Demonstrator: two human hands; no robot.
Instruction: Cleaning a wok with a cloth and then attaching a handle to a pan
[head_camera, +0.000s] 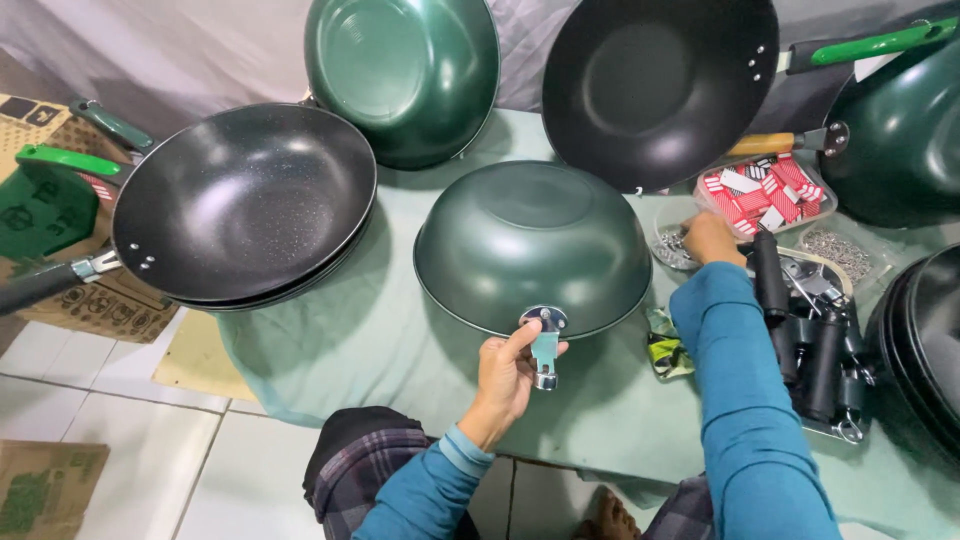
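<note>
A dark green wok (530, 240) lies upside down on a pale green cloth (380, 340) in the middle of the table. A metal handle bracket (545, 345) sticks out from its near rim. My left hand (505, 375) grips that bracket between thumb and fingers. My right hand (710, 238) reaches to the right of the wok into a clear bag of small metal screws (672, 245), fingers curled down into it. Whether it has picked anything up is hidden.
Stacked black woks with green handles (240, 200) sit at left. Two more woks (405, 70) (655, 75) lean at the back. A tray of red and white packets (765, 190), black handles (800, 330), another bag of hardware (840, 250) and dark pans (900, 130) crowd the right.
</note>
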